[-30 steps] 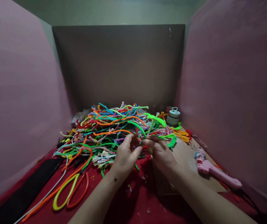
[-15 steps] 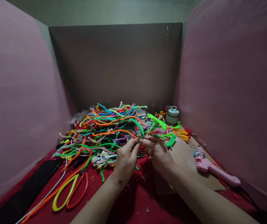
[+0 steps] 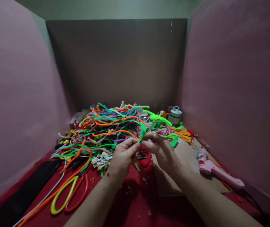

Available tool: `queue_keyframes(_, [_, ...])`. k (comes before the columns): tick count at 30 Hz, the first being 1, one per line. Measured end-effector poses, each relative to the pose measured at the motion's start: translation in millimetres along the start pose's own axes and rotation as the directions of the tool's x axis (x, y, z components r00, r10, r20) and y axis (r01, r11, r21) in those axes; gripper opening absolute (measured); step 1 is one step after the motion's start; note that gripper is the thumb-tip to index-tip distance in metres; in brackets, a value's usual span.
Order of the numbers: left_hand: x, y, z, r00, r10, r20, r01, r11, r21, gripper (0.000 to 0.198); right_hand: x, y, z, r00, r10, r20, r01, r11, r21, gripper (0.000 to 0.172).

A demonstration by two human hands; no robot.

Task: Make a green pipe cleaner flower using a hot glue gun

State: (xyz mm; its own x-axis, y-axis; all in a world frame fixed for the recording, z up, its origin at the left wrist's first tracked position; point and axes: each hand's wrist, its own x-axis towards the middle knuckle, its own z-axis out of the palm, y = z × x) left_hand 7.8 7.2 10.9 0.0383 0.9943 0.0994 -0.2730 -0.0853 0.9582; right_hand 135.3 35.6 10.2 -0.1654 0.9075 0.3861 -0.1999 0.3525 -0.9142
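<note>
My left hand (image 3: 124,155) pinches the lower end of a green pipe-cleaner piece (image 3: 142,130) whose leaf-like loop stands up above my fingertips. Close against it, my right hand (image 3: 162,150) is closed on the same green piece, its thumb and forefinger meeting my left fingers. A thin green stem runs up from my right fingers toward bright green leaf shapes (image 3: 159,119); where it joins is hidden by the fingers. Behind both hands lies a big tangled heap of coloured pipe cleaners (image 3: 111,126).
Yellow-and-red handled scissors (image 3: 64,197) and a black strip (image 3: 28,192) lie at left. On the right are a brown board (image 3: 189,170), a pink glue gun (image 3: 220,176), orange loops (image 3: 184,136) and a pale green lidded jar (image 3: 175,116). Pink walls flank the red cloth (image 3: 135,205).
The green loop now stands more upright and shows its broad side; earlier it curved to the left. Bright green leaf shapes have shifted slightly. Both hands stay together, and the view has tilted slightly.
</note>
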Motion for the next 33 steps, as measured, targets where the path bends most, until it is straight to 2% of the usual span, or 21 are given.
queue_keyframes(3, [0,-2,-1.6,0.989,-0.068,0.13,0.089,0.983,-0.161,0.014,2,5,-4,0.991,0.085,0.105,-0.101,0.982,0.157,0.008])
queue_keyframes(6, [0,-4,-4.0,0.96,-0.109,0.256,0.181,0.944,-0.276,0.008,3,9,-9,0.936,0.201,0.289,-0.289,0.908,0.303,0.014])
queue_keyframes(8, [0,-4,-6.4,0.936,-0.138,0.323,0.243,0.919,-0.312,0.007,3,10,-10,0.902,0.241,0.358,-0.368,0.863,0.347,0.017])
queue_keyframes(10, [0,-4,-8.6,0.911,-0.164,0.378,0.289,0.908,-0.302,0.011,3,10,-9,0.9,0.243,0.362,-0.38,0.844,0.379,0.019])
queue_keyframes(12, [0,-2,-9.0,0.904,-0.179,0.388,0.288,0.926,-0.244,0.01,4,12,-7,0.931,0.211,0.299,-0.321,0.863,0.39,0.017])
queue_keyframes(14, [-1,-1,-6.7,0.946,-0.128,0.297,0.172,0.977,-0.124,0.016,6,16,-4,0.958,0.186,0.217,-0.256,0.896,0.364,0.013])
queue_keyframes(16, [-3,-1,-2.3,0.988,0.007,0.154,-0.022,0.996,0.091,0.019,7,21,-3,0.969,0.173,0.174,-0.222,0.92,0.321,0.015])
queue_keyframes(17, [-5,-2,0.0,0.991,0.096,0.096,-0.115,0.969,0.218,0.016,7,22,-2,0.973,0.165,0.161,-0.208,0.929,0.305,0.015])
queue_keyframes(19, [-8,-4,3.6,0.961,0.274,0.036,-0.264,0.871,0.415,0.009,6,23,-2,0.985,0.122,0.125,-0.153,0.949,0.275,0.014])
queue_keyframes(21, [-9,-5,4.9,0.93,0.369,-0.004,-0.322,0.819,0.475,0.014,3,20,-1,0.995,0.064,0.08,-0.081,0.972,0.22,0.009])
queue_keyframes(23, [-8,-5,4.0,0.959,0.283,-0.005,-0.257,0.879,0.402,0.021,-1,15,0,0.995,0.053,0.089,-0.069,0.978,0.195,0.009])
queue_keyframes(25, [-5,-3,1.6,0.994,0.103,0.046,-0.111,0.963,0.245,0.021,-4,11,1,0.981,0.097,0.168,-0.134,0.966,0.223,0.015])
queue_keyframes(26, [-4,-2,0.2,0.997,0.027,0.078,-0.039,0.987,0.155,0.019,-5,9,1,0.971,0.123,0.207,-0.173,0.955,0.242,0.017])
queue_keyframes(28, [-1,-2,-2.9,0.987,-0.065,0.149,0.069,0.997,-0.023,0.017,-5,9,0,0.962,0.155,0.224,-0.212,0.942,0.259,0.016])
queue_keyframes(30, [-1,-4,-5.8,0.967,-0.1,0.235,0.143,0.975,-0.169,0.015,-3,10,-1,0.963,0.175,0.207,-0.226,0.94,0.255,0.016])
queue_keyframes(33, [-3,-7,-9.6,0.912,-0.14,0.386,0.259,0.925,-0.277,0.011,0,11,-4,0.94,0.193,0.28,-0.276,0.913,0.3,0.018])
